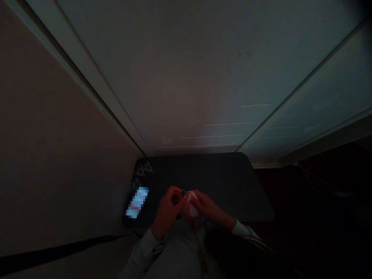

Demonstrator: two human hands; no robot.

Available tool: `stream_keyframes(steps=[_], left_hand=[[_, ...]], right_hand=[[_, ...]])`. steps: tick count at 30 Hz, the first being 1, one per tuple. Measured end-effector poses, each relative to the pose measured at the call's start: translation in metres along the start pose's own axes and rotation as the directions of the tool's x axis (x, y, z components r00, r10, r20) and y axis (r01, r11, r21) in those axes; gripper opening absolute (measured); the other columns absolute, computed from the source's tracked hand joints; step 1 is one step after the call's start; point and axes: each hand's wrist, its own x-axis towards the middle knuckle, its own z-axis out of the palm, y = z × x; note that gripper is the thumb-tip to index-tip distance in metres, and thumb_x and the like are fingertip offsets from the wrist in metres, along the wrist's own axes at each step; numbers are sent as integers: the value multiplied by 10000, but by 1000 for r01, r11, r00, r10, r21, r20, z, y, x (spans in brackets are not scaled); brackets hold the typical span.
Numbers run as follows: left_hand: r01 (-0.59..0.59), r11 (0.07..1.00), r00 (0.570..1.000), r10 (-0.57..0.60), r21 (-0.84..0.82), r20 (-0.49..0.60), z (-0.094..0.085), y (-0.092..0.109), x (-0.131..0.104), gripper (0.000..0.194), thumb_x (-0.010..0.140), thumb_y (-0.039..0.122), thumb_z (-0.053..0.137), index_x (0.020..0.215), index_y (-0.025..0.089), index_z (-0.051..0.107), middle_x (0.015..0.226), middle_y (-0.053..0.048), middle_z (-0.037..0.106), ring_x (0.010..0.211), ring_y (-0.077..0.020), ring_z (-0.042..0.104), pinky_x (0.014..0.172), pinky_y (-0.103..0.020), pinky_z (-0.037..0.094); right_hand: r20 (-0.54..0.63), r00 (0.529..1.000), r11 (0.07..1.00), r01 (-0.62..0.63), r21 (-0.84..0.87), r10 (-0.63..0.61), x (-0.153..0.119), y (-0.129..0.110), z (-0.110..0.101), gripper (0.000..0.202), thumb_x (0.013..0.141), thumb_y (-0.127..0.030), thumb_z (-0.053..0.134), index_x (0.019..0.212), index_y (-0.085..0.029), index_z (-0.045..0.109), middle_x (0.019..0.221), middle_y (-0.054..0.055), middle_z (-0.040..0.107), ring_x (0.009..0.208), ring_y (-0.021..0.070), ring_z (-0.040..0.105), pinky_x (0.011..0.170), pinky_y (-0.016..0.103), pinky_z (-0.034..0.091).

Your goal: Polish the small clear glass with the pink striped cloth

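Observation:
In dim light, a small pink and white cloth [190,207] is bunched between my two hands, above the near edge of a dark table [200,170]. My left hand [171,207] has its fingers curled and pinched at the cloth's upper left side, beside a small dark round thing [183,192] too unclear to name. Fingers of my right hand [207,207] are closed on the cloth's right side. The lower part of the cloth hangs below the fingers.
A lit phone [137,202] lies at the table's left end, with a crumpled clear item [145,168] behind it. Pale panels with heart patterns [194,116] rise behind the table. A dark strap [66,246] crosses the lower left. A thin cable [309,174] shows at right.

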Motion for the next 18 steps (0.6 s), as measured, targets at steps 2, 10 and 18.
stream_keyframes(steps=[2,10,18], left_hand=[[-16,1000,1000,16,11,2,0,0,1,150,720,311,613,777,188,550,700,21,577,677,-152,547,643,-265,432],[-61,998,998,61,-5,32,-1,0,1,172,769,293,595,904,187,587,768,3,624,744,-163,578,702,-279,448],[6,987,1000,-2,-160,22,4,-11,0,310,822,342,539,1088,185,564,1006,-64,646,901,-202,612,772,-312,481]], right_hand=[[-15,1000,996,-13,91,15,-1,0,2,410,836,-553,455,913,-170,581,747,13,591,616,126,533,534,227,414],[-166,972,871,-66,487,166,3,-6,2,490,685,-633,605,905,-196,636,814,33,662,706,176,598,648,288,473],[-236,966,887,13,462,108,3,-21,-6,538,724,-675,520,946,-207,665,1021,74,675,997,241,576,892,356,421]])
